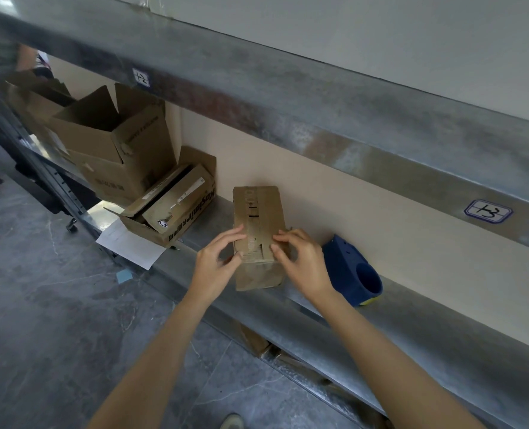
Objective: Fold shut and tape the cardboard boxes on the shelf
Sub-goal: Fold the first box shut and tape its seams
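the small box (258, 218) is creased, matt brown cardboard with a slightly shinier tape strip (254, 226) on top. under it the shelf (411, 329) is dull, mottled grey metal. right of the box is a smooth blue plastic holder (346, 267). left of the box is a white paper sheet (130, 243).

**Bare Arms and One Shoe Toe**

Both of the person's arms are uncovered. The left forearm (151, 360) and the right forearm (390, 351) are bare from the picture's lower edge up to the wrists. The left hand (215, 263) and the right hand (301, 258) are bare too, with slim fingers. The right thumb's nail looks short and plain, and the left fingers are slightly blurred. At the bottom edge is the rounded toe of a shoe (232, 422), dull grey-green, the one worn item in sight.
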